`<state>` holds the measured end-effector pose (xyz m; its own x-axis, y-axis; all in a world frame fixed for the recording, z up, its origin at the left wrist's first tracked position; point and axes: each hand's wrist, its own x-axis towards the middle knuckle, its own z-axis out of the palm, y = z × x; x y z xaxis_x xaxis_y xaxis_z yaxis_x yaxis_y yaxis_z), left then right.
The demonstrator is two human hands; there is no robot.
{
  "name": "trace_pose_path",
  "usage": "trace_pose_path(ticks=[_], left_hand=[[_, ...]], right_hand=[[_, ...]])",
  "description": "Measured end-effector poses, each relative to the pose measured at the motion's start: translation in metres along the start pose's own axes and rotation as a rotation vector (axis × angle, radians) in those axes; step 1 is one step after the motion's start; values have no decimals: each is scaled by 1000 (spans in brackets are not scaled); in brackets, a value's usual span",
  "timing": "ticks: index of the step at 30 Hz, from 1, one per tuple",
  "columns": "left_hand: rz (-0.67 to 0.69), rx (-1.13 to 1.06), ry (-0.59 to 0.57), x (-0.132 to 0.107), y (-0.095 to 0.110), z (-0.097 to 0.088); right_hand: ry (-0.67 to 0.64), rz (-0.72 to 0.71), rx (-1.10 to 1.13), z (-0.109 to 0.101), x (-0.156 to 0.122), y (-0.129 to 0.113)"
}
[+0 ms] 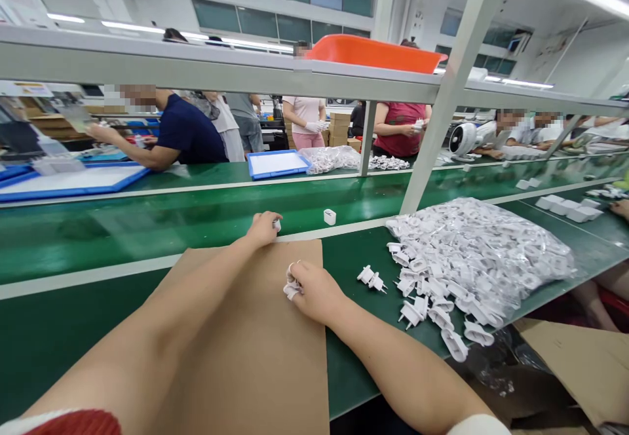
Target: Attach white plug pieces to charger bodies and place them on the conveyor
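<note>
My left hand [263,229] reaches over the green conveyor belt [226,217], its fingers closed around a small white charger housing [277,225]. Further right on the belt, a similar white charger housing [329,217] stands upright. Above a sheet of brown cardboard [255,343], my right hand [314,293] is closed on white plug parts [291,286]; how many is hidden by the fingers. To the right of that hand, loose white plug parts with metal pins [372,279] lie on the green table. Beyond them, a large pile of white plug parts [432,284] spills from a clear plastic bag [515,245].
A slanted metal post [455,88] rises beside the belt, carrying a shelf with an orange tray [378,54]. Blue-rimmed trays [280,164] lie across the belt, where several people work. White blocks [569,208] sit at the right. An open carton [580,363] stands below the table edge.
</note>
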<state>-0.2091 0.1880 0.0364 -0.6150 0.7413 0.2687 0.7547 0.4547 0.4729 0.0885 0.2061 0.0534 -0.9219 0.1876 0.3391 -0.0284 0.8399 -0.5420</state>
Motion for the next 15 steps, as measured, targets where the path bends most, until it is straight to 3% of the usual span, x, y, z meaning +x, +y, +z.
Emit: trace_pose_path(ticks=[3, 6, 8, 10, 15], left_hand=[[-32, 17, 49, -4, 1, -10], [-6, -5, 81, -23, 10, -25], [42, -47, 71, -46, 20, -32], [73, -97, 38, -75, 31, -37], [116, -277, -49, -153, 55, -32]], right_hand=[[29, 74, 206, 5, 4, 5], [118, 254, 594, 5, 14, 16], [195, 391, 887, -1, 21, 25], [231, 431, 1085, -10, 25, 32], [147, 564, 1327, -28, 27, 37]])
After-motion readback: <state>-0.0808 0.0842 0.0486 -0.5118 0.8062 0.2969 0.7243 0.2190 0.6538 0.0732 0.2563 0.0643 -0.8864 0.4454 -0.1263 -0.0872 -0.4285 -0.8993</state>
